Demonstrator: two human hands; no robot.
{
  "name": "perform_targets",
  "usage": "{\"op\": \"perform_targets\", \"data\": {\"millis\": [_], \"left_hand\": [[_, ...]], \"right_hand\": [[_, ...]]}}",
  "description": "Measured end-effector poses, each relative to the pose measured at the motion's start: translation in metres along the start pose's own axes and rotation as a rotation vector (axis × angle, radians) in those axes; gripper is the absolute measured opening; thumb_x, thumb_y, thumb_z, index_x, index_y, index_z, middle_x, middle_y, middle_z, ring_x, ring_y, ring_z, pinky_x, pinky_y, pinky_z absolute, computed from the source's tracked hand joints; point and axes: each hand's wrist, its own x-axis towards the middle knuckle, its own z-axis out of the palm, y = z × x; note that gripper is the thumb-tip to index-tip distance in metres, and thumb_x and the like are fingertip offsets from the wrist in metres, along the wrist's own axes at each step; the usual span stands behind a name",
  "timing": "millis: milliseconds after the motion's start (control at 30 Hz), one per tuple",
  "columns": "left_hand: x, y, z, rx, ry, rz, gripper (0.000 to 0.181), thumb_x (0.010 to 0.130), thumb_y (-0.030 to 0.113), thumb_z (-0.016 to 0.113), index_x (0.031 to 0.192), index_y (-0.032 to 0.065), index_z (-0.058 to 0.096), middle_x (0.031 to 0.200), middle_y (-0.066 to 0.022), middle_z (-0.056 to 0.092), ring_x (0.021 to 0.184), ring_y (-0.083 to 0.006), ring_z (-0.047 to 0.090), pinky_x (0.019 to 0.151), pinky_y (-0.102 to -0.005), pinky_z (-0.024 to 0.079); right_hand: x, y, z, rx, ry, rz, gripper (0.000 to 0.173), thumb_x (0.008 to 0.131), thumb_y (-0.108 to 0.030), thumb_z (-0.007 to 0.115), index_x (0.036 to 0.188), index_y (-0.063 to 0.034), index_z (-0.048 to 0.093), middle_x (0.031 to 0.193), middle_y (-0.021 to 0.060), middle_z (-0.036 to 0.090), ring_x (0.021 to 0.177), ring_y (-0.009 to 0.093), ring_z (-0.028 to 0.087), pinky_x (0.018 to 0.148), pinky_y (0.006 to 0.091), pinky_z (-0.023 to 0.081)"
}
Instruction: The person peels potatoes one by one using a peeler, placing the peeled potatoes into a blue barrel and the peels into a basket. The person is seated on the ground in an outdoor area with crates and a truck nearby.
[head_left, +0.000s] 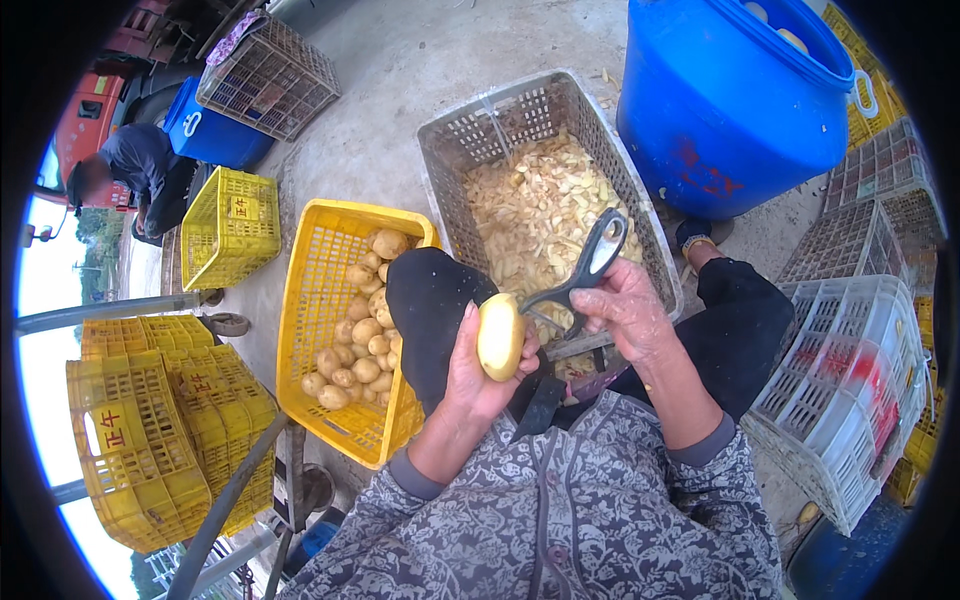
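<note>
A mostly peeled, pale yellow potato (501, 337) stands upright between the fingers and thumb of my left hand (471, 375). My right hand (631, 309) grips a Y-shaped vegetable peeler (583, 279) with a dark handle. The peeler's head is at the potato's upper right side; whether the blade touches it I cannot tell. Beneath the peeler, a grey plastic crate (450, 161) holds a deep heap of potato peelings (544, 202). Left of my knee, a yellow plastic crate (319, 247) contains many unpeeled potatoes (367, 330).
A large blue plastic barrel (727, 112) with pale potatoes inside stands at upper right. Stacked yellow crates (142, 442) and a metal frame bar (225, 517) are at left. White crates (840, 382) sit at right. Another person (139, 169) bends near a yellow crate (232, 225).
</note>
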Motion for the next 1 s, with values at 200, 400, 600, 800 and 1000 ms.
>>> {"op": "perform_targets", "data": {"millis": [200, 400, 600, 800, 1000], "left_hand": [[-0.001, -0.008, -0.003, 0.111, -0.06, -0.027, 0.049, 0.083, 0.051, 0.049, 0.108, 0.0085, 0.051, 0.091, -0.0123, 0.052, 0.066, -0.0189, 0.045, 0.054, -0.0281, 0.036], [-0.006, -0.007, 0.011, 0.145, -0.068, 0.001, 0.05, 0.082, 0.05, 0.052, 0.112, 0.0099, 0.048, 0.093, -0.0094, 0.051, 0.07, -0.0198, 0.047, 0.056, -0.029, 0.037], [-0.001, -0.01, 0.008, 0.287, -0.045, 0.139, 0.044, 0.087, 0.047, 0.047, 0.109, 0.0089, 0.048, 0.09, -0.0115, 0.054, 0.07, -0.0217, 0.052, 0.058, -0.0318, 0.042], [-0.011, -0.005, 0.023, -0.005, -0.234, 0.0, 0.045, 0.085, 0.049, 0.048, 0.107, 0.0098, 0.048, 0.092, -0.0134, 0.053, 0.072, -0.0225, 0.05, 0.058, -0.0306, 0.039], [-0.002, -0.004, 0.002, -0.031, -0.017, 0.026, 0.049, 0.085, 0.051, 0.047, 0.107, 0.0072, 0.053, 0.09, -0.0095, 0.057, 0.079, -0.0216, 0.053, 0.061, -0.0303, 0.043]], "right_hand": [[0.016, 0.012, 0.0, 0.023, 0.029, -0.037, 0.018, 0.07, -0.006, 0.07, 0.085, -0.0026, 0.06, 0.069, 0.0009, 0.059, 0.049, 0.005, 0.048, 0.043, 0.0174, 0.037], [0.048, -0.012, -0.034, -1.016, 0.278, -0.189, 0.015, 0.069, -0.008, 0.07, 0.081, -0.0029, 0.062, 0.063, 0.0011, 0.057, 0.049, 0.008, 0.049, 0.044, 0.0214, 0.038], [0.0, -0.01, 0.018, -0.031, 0.005, 0.007, 0.016, 0.072, -0.008, 0.069, 0.084, -0.0024, 0.061, 0.065, 0.0002, 0.056, 0.048, 0.005, 0.046, 0.042, 0.0184, 0.035], [0.033, -0.001, -0.031, 0.041, 0.21, -0.124, 0.015, 0.074, -0.005, 0.066, 0.088, -0.0029, 0.059, 0.071, 0.0011, 0.058, 0.053, 0.006, 0.047, 0.048, 0.0186, 0.037], [-0.014, 0.012, 0.022, 0.045, -0.036, 0.0, 0.03, 0.07, -0.006, 0.07, 0.097, -0.0022, 0.058, 0.083, 0.0028, 0.062, 0.069, 0.009, 0.056, 0.058, 0.0211, 0.043]]}}
